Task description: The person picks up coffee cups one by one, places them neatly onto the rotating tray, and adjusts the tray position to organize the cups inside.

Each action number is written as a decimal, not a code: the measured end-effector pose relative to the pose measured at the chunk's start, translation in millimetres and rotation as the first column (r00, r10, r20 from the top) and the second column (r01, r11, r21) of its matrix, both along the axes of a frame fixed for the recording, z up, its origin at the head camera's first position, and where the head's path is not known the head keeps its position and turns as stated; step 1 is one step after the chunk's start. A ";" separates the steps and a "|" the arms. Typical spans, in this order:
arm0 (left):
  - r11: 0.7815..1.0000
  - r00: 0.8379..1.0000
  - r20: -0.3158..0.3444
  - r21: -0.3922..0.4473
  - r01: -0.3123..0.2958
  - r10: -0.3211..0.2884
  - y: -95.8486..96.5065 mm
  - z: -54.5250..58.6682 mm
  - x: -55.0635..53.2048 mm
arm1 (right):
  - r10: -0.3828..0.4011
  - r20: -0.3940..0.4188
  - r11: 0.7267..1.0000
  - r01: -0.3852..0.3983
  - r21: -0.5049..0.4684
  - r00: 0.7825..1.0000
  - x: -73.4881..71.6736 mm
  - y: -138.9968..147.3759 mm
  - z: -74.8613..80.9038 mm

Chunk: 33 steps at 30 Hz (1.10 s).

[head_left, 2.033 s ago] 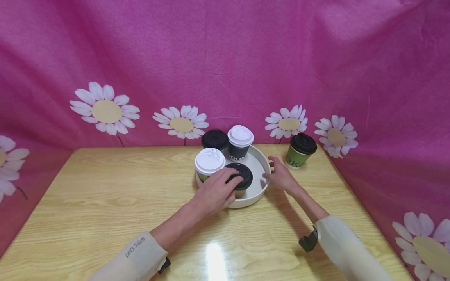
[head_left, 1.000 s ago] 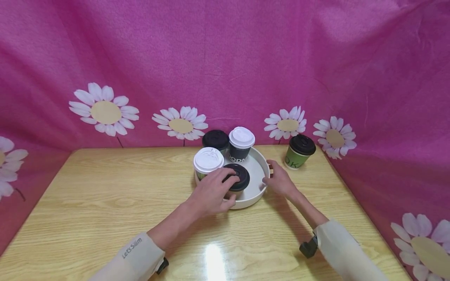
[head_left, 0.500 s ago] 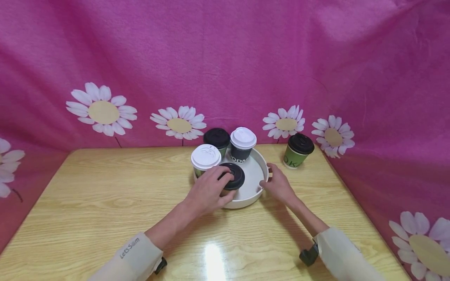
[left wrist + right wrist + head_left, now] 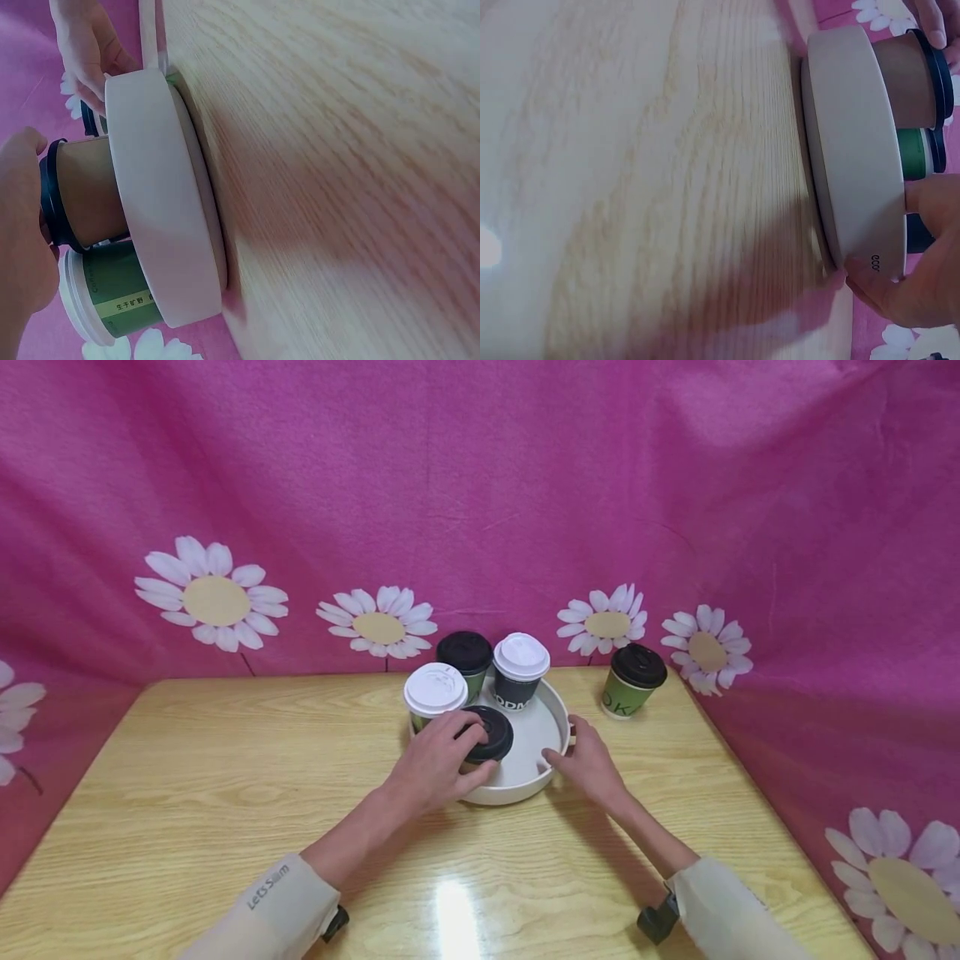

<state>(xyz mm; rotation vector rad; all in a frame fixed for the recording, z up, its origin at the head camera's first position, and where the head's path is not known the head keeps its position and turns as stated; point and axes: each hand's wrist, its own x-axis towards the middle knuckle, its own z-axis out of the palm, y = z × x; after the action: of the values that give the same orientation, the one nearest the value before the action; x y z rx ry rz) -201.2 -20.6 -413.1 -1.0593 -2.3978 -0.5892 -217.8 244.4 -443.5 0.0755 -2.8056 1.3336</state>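
Observation:
My left hand (image 4: 429,767) holds a brown paper coffee cup (image 4: 91,191) by its black lid (image 4: 495,737), thumb and fingers on opposite sides. The cup stands at the front of a round white tray (image 4: 534,745). With thumb inside the rim and fingers outside by the handle, my right hand (image 4: 592,766) grips the tray's right side. Close beside the brown cup is a green cup with a white lid (image 4: 435,687). Behind them on the tray stand a green cup with a black lid (image 4: 465,653) and a dark cup with a white lid (image 4: 516,692).
Outside the tray, another green cup with a black lid (image 4: 632,689) stands at the back right of the wooden table (image 4: 225,777). A pink cloth with daisies (image 4: 480,510) rises behind the table and along its sides.
The tray has turned clockwise as seen from above. Its front cups have shifted left with my left hand, and its back cups slightly right. My right hand has closed around the rim.

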 end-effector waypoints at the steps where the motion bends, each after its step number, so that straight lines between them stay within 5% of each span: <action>1: 1.000 1.000 -0.003 0.005 0.002 -0.002 -0.4 -0.2 -0.4 | -0.002 -0.007 1.000 0.002 0.002 1.000 0.5 -0.7 -0.2; 19: 0.999 1.000 -0.011 0.041 0.011 -0.011 -6.0 1.4 -3.5 | -0.058 -0.049 0.994 0.062 0.090 0.997 14.8 -9.0 -2.0; 33: 0.997 0.999 -0.051 -0.074 0.010 -0.014 -10.8 11.8 -5.7 | -0.063 -0.036 0.992 0.066 0.105 0.997 25.8 -12.7 -4.7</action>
<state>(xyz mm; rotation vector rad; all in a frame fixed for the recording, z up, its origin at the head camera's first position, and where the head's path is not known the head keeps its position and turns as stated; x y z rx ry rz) -207.0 -31.5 -401.3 -1.1068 -2.3857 -0.4752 -192.0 231.7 -448.2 0.0090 -2.8238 1.1596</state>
